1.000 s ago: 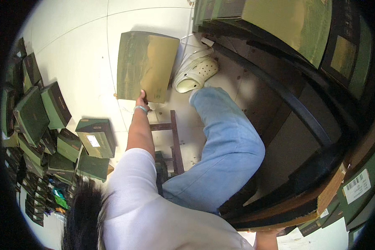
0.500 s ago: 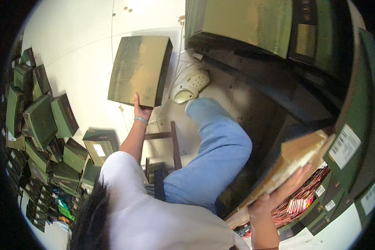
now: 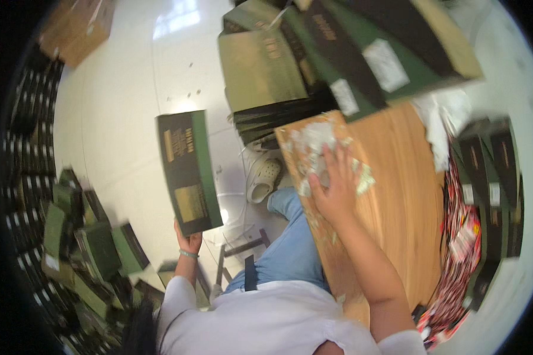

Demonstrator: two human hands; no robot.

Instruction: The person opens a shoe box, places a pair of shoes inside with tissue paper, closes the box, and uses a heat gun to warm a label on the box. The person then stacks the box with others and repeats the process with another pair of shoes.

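My left hand (image 3: 188, 241) is closed on the lower end of a dark green and black box (image 3: 173, 163) with a tan patch. The box is raised above the floor at my left, a narrow side facing up. My right hand (image 3: 339, 189) lies on the near left part of a wooden tabletop (image 3: 391, 195), fingers spread and nothing gripped. Under and around its fingertips is a whitish, flaky patch (image 3: 317, 137), like torn paper or tape residue. The left fingers are partly hidden behind the box.
Stacked green boxes (image 3: 260, 71) stand at the table's far end, with more boxes (image 3: 385, 65) leaning beside them. Loose boxes (image 3: 95, 242) heap at the left. A stool (image 3: 243, 247) is near my legs. Red and white bundles (image 3: 456, 248) lie right of the table.
The view has swung, now showing the tabletop from above. The box in my left hand has turned from its broad face to a narrow side. My right hand now rests on the tabletop's flaky patch.
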